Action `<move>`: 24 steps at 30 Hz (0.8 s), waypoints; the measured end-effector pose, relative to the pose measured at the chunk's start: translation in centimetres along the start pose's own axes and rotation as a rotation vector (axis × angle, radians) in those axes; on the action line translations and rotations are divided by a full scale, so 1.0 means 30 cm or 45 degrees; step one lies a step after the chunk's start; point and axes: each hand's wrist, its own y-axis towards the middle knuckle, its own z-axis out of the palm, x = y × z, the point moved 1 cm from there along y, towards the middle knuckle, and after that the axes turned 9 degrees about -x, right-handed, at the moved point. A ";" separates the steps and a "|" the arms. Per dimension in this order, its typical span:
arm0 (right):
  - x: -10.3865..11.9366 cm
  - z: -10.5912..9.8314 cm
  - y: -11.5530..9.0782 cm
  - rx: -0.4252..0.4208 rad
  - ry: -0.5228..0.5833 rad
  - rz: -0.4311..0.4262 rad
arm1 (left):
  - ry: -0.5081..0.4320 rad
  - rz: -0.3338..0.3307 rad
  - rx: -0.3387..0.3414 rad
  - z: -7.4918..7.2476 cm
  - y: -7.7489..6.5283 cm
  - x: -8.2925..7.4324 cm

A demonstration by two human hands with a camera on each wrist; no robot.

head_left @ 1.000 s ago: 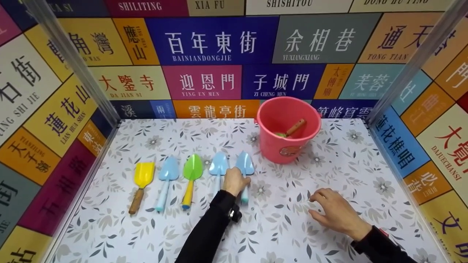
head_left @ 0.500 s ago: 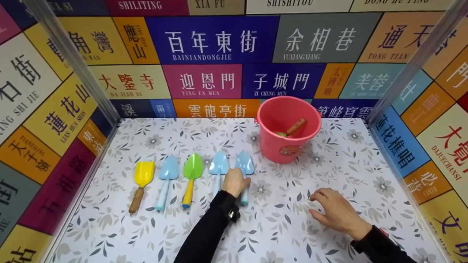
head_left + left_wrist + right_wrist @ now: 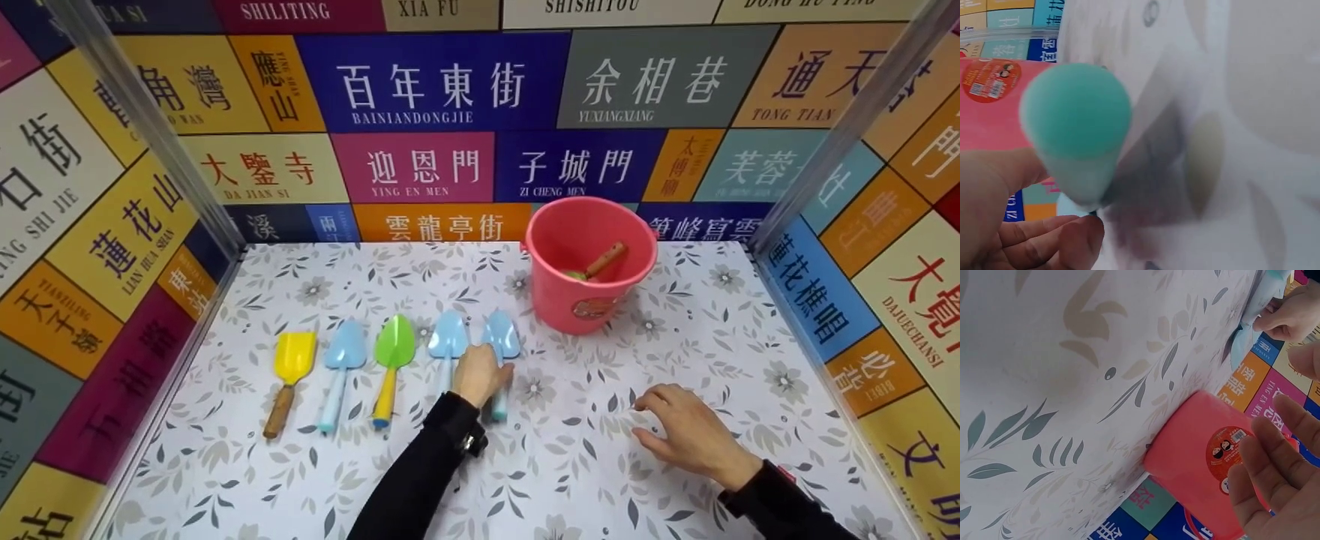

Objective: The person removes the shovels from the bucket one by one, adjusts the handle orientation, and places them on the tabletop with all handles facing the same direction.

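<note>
Five toy trowels and spades would be too exact to list singly, so several lie in a row on the floral tabletop. At the row's right end is a light blue trowel (image 3: pixel 501 335) with a teal handle end (image 3: pixel 1075 109). My left hand (image 3: pixel 480 375) pinches this trowel near its neck between thumb and fingers. To its left lies another light blue trowel (image 3: pixel 449 336), partly behind the hand. My right hand (image 3: pixel 690 439) hovers at the right with fingers parted and relaxed, holding nothing. The pink bucket (image 3: pixel 562 304) stands beyond both hands.
Farther left lie a green trowel (image 3: pixel 395 341) with a yellow handle, a third light blue trowel (image 3: pixel 346 345) and a yellow spade (image 3: pixel 295 356). A wooden-handled tool (image 3: pixel 606 260) leans inside the bucket. Sign-printed walls enclose the floral tabletop (image 3: pixel 585 480) at the back and sides.
</note>
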 end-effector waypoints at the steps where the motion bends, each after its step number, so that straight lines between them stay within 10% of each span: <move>1: 0.000 -0.002 0.001 0.001 -0.002 0.003 | 0.007 0.026 -0.011 0.002 0.002 0.005; 14: 0.005 -0.014 0.001 0.024 -0.010 0.058 | -0.109 0.557 -0.197 -0.094 -0.111 0.170; 21: 0.003 -0.016 0.003 0.005 -0.029 0.058 | -0.023 0.652 -0.242 -0.477 -0.323 0.030; 24: 0.003 -0.015 0.003 -0.002 -0.026 0.049 | 0.133 0.692 -0.336 -0.549 -0.380 0.042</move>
